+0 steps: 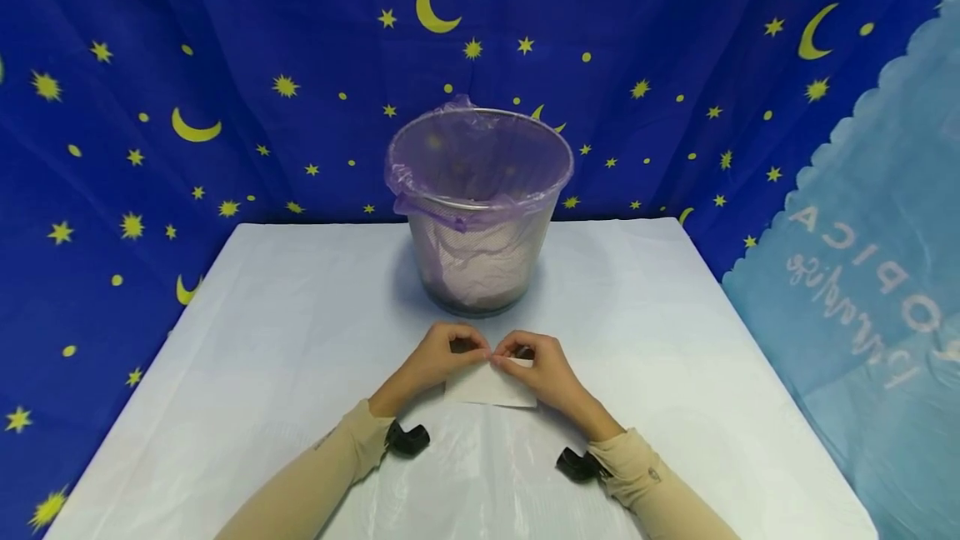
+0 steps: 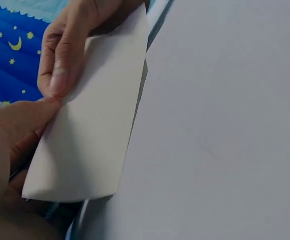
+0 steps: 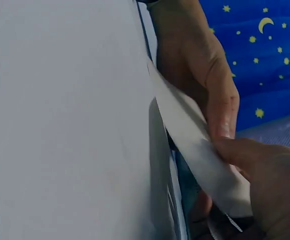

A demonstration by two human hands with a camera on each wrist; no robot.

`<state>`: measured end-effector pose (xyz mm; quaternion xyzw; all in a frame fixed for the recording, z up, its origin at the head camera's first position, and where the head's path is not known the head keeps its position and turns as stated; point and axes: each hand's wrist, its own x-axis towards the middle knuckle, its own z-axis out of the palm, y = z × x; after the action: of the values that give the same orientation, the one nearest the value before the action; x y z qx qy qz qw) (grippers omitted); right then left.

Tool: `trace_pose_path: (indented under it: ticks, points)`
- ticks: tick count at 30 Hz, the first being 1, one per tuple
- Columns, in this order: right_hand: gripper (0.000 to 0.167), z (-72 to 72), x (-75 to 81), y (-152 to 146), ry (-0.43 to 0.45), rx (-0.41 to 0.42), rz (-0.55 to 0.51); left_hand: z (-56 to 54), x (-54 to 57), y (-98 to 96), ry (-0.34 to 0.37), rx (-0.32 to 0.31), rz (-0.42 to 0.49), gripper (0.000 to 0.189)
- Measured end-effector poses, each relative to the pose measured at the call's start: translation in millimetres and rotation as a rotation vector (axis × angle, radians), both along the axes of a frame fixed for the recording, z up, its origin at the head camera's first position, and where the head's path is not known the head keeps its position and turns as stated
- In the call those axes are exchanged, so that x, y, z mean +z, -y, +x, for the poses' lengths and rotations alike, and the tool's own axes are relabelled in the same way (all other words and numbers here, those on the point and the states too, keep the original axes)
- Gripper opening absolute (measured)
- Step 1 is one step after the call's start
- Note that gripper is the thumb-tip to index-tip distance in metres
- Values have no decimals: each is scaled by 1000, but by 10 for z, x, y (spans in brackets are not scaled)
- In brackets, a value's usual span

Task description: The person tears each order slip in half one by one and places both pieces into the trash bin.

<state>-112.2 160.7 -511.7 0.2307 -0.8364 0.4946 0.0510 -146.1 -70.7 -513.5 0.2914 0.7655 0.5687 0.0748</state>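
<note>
A small rectangular piece of white paper (image 1: 487, 386) is held between both hands near the middle of the table. My left hand (image 1: 446, 352) pinches its far edge between thumb and fingers. Close beside it, my right hand (image 1: 542, 367) pinches the same edge, and the thumb tips meet at its centre. In the left wrist view the sheet (image 2: 92, 130) bows slightly, its near edge hanging free. From the right wrist the paper (image 3: 197, 145) shows at a steep slant, with fingers partly hidden behind it.
Beyond the hands stands a mesh wastebasket (image 1: 480, 265) lined with a purple plastic bag (image 1: 459, 219). It is on the white-covered table (image 1: 300, 298). A blue curtain (image 1: 300, 40) with moons and stars hangs behind, and a light blue cloth (image 1: 885, 257) is at the right.
</note>
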Motion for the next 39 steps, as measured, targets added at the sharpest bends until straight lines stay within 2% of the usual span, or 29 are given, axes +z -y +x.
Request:
trace_pose_path:
  ticks: [7, 18, 28, 34, 39]
  points:
    - [5, -5, 143, 67, -14, -22, 11, -17, 139, 42, -57, -9, -11, 8]
    - [5, -85, 503, 115, -30, 7, -1, -114, 542, 123, -96, -60, -40, 10]
    - [7, -97, 698, 155, -42, 15, 9, -71, 750, 156, -124, -41, -54, 6]
    - [7, -112, 793, 153, -55, 11, -10, -67, 872, 155, -185, -17, -88, 6]
    - [8, -109, 887, 142, -57, 11, -13, -48, 979, 130, -212, 3, -82, 7]
